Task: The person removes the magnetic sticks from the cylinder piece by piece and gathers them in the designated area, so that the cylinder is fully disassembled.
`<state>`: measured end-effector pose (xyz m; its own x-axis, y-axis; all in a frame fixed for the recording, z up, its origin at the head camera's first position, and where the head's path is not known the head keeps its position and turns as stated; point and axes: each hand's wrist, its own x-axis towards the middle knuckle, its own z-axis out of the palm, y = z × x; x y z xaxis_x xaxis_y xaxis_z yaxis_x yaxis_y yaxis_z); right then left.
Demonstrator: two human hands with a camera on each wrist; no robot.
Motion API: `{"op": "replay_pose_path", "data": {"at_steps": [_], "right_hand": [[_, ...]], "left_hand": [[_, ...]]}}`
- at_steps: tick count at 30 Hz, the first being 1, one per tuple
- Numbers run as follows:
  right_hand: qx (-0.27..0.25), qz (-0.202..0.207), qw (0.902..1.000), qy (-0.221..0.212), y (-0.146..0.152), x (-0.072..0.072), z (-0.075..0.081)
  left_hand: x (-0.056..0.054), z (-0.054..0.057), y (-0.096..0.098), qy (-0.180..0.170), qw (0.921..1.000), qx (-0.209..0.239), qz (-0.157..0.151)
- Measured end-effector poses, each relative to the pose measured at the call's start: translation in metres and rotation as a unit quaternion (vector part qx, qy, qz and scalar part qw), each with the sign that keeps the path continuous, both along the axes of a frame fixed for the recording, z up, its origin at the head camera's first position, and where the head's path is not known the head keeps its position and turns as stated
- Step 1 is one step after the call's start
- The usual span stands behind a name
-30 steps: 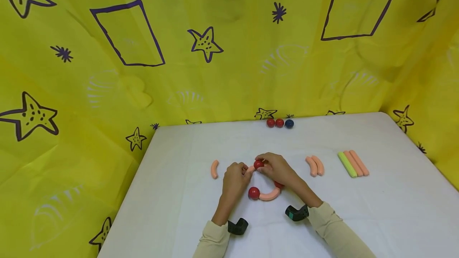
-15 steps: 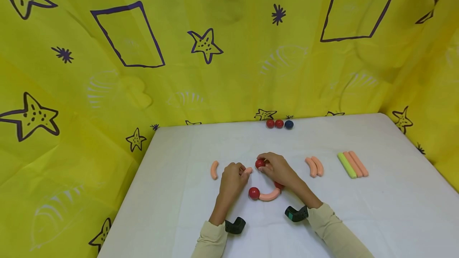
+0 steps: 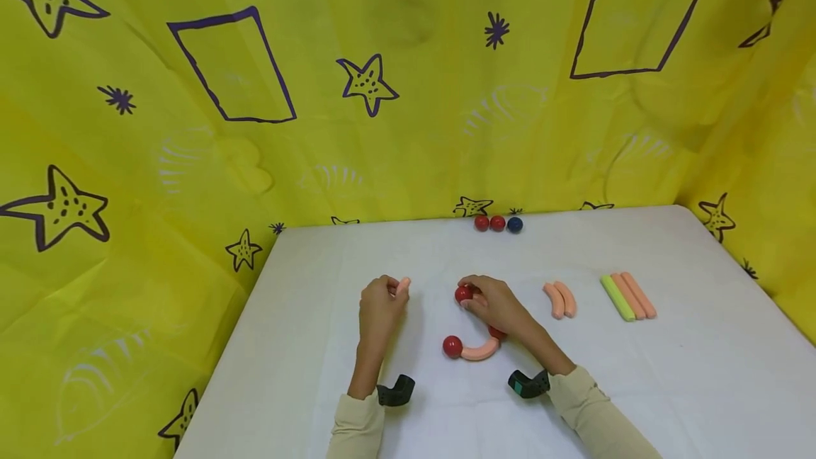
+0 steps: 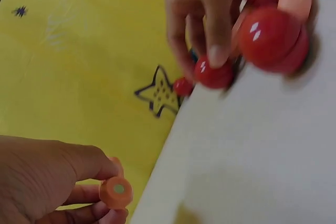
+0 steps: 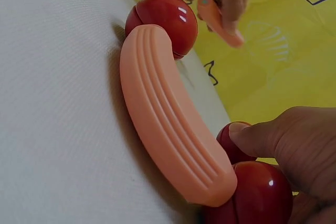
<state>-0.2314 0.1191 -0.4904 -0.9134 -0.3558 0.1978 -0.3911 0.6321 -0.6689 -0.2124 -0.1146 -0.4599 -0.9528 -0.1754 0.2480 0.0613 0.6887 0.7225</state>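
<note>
My left hand [image 3: 381, 307] pinches a short curved peach stick [image 3: 403, 285] above the table's left side. The stick's end [image 4: 116, 192], with a pale dot in its middle, faces the camera in the left wrist view. My right hand [image 3: 500, 307] holds a red ball [image 3: 463, 294] between thumb and fingers. Nearer me, another red ball [image 3: 452, 346] joins a curved, grooved peach stick [image 5: 176, 114], whose other end meets a further red ball [image 5: 262, 192] beside the right hand. The right hand partly covers what lies between that ball and the held one.
Two red balls [image 3: 489, 223] and a dark blue ball [image 3: 515, 224] stand in a row at the back edge. To the right lie two curved peach sticks [image 3: 559, 299], then a green stick [image 3: 618, 297] beside two straight peach sticks [image 3: 634, 295]. Yellow patterned cloth [image 3: 408, 126] hangs behind the white table [image 3: 287, 374].
My left hand has drawn its peach stick away from the red ball and moved left, over where a lone curved stick lay, now out of sight. My right hand stays on its ball.
</note>
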Motion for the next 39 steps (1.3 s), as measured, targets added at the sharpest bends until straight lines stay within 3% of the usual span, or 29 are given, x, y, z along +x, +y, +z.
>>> {"op": "replay_pose_path", "data": {"at_steps": [7, 11, 20, 28, 39], "right_hand": [[-0.004, 0.003, 1.0, -0.004, 0.001, 0.001, -0.002], [-0.012, 0.002, 0.9999, -0.009, 0.001, 0.002, 0.0], [-0.01, -0.001, 0.9997, -0.022, 0.001, 0.001, 0.001], [-0.008, 0.001, 0.9997, -0.025, 0.002, 0.001, 0.001], [-0.004, 0.002, 0.9995, -0.031, 0.003, 0.001, 0.0]], "left_hand": [[-0.001, -0.005, -0.033, -0.025, 0.9963, -0.004, 0.082], [-0.001, -0.009, -0.043, -0.035, 0.9943, -0.006, 0.1], [-0.001, -0.02, -0.047, -0.057, 0.9927, -0.026, 0.103], [0.0, -0.019, -0.048, -0.053, 0.9953, 0.004, 0.081], [0.0, -0.02, -0.049, -0.043, 0.9961, 0.0, 0.076]]}}
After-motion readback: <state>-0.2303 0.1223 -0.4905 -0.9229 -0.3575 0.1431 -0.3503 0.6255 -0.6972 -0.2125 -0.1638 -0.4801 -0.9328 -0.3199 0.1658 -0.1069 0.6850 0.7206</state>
